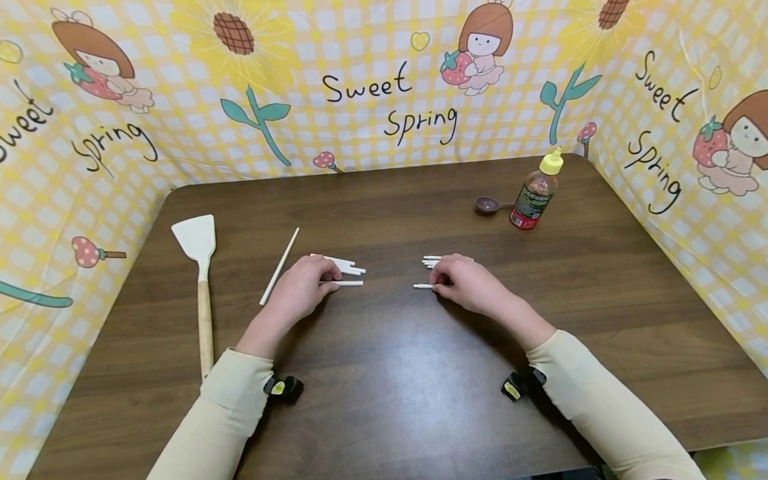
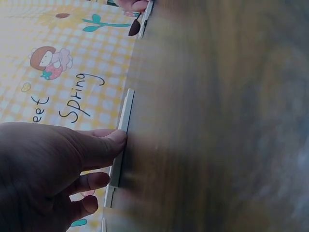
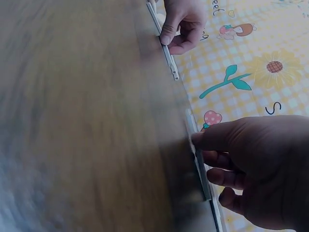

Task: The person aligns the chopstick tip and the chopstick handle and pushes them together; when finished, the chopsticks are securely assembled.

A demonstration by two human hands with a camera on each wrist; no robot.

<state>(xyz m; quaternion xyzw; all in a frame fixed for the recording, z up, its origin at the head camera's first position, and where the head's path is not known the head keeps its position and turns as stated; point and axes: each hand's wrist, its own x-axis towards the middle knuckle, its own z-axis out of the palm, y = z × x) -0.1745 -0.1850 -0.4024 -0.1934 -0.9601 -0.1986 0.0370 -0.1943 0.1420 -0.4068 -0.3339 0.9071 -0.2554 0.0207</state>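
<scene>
My left hand (image 1: 300,287) pinches a slim white stick (image 1: 353,283) between thumb and fingers, low over the table and pointing right. More white sticks (image 1: 340,262) lie just beyond that hand. Opposite, my right hand (image 1: 471,283) pinches another white stick (image 1: 423,287) whose narrower tip points left. Behind its fingers lie several similar sticks (image 1: 431,258), partly covered by the hand. A gap separates the two held sticks. In the left wrist view the thumb rests along the held stick (image 2: 126,108); the right wrist view shows the thumb on the other stick (image 3: 203,179), somewhat blurred.
One longer white stick (image 1: 279,267) lies slanted left of the left hand. Further left is a white spatula (image 1: 198,240) with a wooden handle, partly under the left forearm. At the back right stand a yellow-capped bottle (image 1: 531,200) and a dark measuring spoon (image 1: 487,205). Patterned cloth surrounds the wooden table (image 1: 384,373).
</scene>
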